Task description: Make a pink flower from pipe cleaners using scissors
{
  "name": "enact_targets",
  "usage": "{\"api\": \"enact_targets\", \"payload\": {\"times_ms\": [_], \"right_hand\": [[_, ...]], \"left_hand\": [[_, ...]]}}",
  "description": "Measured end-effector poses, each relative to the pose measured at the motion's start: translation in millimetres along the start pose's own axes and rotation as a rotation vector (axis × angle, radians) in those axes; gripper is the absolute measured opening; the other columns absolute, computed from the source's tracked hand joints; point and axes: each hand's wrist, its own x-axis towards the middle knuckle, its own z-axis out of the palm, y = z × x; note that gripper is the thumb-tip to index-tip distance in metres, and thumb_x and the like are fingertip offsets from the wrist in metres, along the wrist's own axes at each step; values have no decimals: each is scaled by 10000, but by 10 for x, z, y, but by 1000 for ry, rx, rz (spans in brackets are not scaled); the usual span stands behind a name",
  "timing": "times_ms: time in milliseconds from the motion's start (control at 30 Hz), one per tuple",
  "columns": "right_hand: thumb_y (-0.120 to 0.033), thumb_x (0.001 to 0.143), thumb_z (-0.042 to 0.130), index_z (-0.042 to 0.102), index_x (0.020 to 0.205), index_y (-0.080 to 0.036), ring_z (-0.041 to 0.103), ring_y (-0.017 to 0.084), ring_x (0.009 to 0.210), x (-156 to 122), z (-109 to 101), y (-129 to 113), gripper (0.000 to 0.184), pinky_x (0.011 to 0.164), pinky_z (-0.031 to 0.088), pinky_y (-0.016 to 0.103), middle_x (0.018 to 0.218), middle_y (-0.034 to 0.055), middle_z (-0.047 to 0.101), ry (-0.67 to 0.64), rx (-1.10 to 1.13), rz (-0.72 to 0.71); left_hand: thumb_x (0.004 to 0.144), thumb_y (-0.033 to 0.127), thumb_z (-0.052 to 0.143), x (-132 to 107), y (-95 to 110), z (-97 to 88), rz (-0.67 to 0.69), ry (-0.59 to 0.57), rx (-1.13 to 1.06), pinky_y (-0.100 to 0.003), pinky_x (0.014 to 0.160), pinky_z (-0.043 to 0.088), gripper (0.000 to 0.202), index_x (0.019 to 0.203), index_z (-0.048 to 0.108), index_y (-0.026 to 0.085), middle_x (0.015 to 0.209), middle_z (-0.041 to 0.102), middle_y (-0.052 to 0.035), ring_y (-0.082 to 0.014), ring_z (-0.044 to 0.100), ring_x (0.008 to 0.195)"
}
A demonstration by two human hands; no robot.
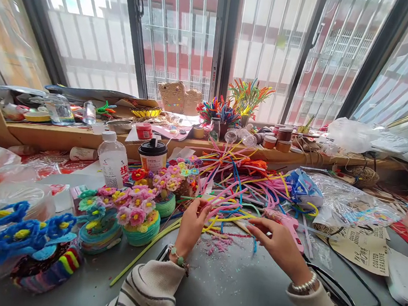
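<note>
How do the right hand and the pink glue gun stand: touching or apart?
Cannot tell: in the head view, the right hand overlaps the pink glue gun, so any contact or gap is hidden.

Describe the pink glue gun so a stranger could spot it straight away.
On the gray tabletop, find the tan sheet printed "COATED ABRASIVE". Just left of it lies the glue gun, its chunky pink body unlike the thin, fuzzy pipe cleaners nearby.

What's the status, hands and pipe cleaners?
Left hand at pink pipe cleaners, grip unclear. Right hand nearby, grip unclear too. Pink glue gun just beyond right hand.
</note>
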Motion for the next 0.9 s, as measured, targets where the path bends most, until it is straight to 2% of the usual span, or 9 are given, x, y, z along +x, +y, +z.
{"api": "enact_targets", "payload": {"times_ms": [100,200,300,400,533,600,667,800,900], "right_hand": [[-376,615,640,641,814,-160,568,152,532,271,414,-86,294,479,452,267,668,32,640,-58,467,140],[-369,614,646,640,711,-128,561,122,528,377,619,-76,260,498,464,244,633,23,628,1,761,197],[-370,618,646,633,702,-132,557,99,532,353,622,-39,253,520,477,224,622,5,622,43,829,222],[-332,584,685,636,721,-140,554,76,517,304,535,-5,241,517,481,188,606,-10,626,119,960,292],[-297,535,724,650,708,-135,556,63,501,287,469,23,249,492,484,148,589,-9,635,151,1092,348],[-297,523,731,656,703,-137,563,63,502,294,475,30,252,486,486,141,588,-8,640,142,1115,354],[-296,522,734,659,699,-141,569,64,507,300,489,32,247,491,489,143,596,-6,645,132,1128,352],[-295,542,724,665,702,-149,573,65,522,294,486,29,224,512,489,151,597,-8,642,110,1134,333],[-310,575,701,670,744,-161,570,61,554,282,445,24,228,507,471,135,618,-12,639,52,1147,325]], "left_hand": [[737,354,437,17,0,16,-15,-50,-12,-232,579,415,220,751,530,156,720,576,-20,-137,535,653],[721,356,462,25,-7,34,-18,-106,9,-233,578,410,229,751,557,149,726,586,-27,-142,534,657],[740,370,430,28,-24,24,-32,-88,45,-231,551,400,260,739,567,149,664,580,-17,-138,528,607],[785,358,358,31,-50,-12,-19,31,165,-251,573,402,292,740,562,154,640,569,-18,-142,522,598],[788,319,387,13,-37,-28,93,224,379,-341,726,405,272,858,575,134,858,553,-96,-198,518,800],[782,298,422,-11,-2,-11,218,308,398,-369,834,360,262,947,560,148,988,512,-109,-212,474,940],[769,292,461,-35,35,15,329,220,324,-349,870,349,257,982,547,178,1011,510,-85,-197,465,981],[776,289,454,-68,65,60,283,-87,128,-240,653,456,194,891,571,185,875,555,-49,-136,558,735],[780,261,444,-82,67,71,243,-103,103,-220,575,450,169,753,584,171,737,553,-27,-116,546,604]]}}
